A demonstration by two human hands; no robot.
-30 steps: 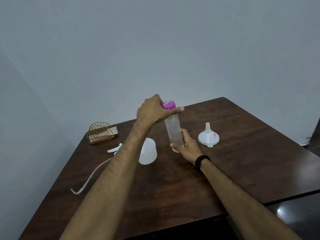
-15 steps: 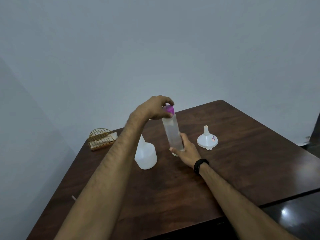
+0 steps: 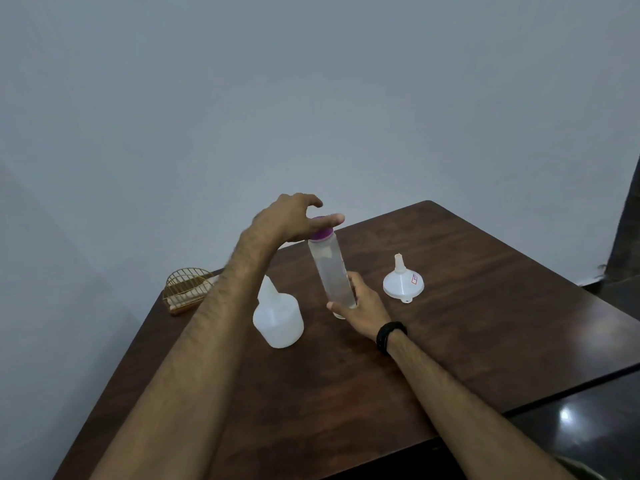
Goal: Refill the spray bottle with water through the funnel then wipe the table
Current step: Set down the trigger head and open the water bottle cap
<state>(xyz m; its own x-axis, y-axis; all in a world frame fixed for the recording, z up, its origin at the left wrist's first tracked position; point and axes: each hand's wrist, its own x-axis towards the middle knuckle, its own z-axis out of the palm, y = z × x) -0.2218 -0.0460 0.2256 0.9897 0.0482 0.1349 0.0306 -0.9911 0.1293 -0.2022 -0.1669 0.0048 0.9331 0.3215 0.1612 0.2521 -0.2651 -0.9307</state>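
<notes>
A person's right hand [image 3: 360, 306] grips the base of a clear, purple-capped water bottle [image 3: 333, 275] standing slightly tilted on the dark wooden bench [image 3: 485, 306], while the left hand [image 3: 291, 220] curls its fingers [image 3: 329, 220] over the purple cap [image 3: 322, 233]. The capless white spray bottle [image 3: 278, 318] stands just left of it; the white funnel [image 3: 402, 284] rests mouth-down to the right, and a gold wire rack [image 3: 187, 288] sits at the far-left edge

Purple cap [image 3: 322, 233], white funnel [image 3: 402, 285], dark brown wood-grain table [image 3: 485, 278], gold wire rack [image 3: 187, 285].
</notes>
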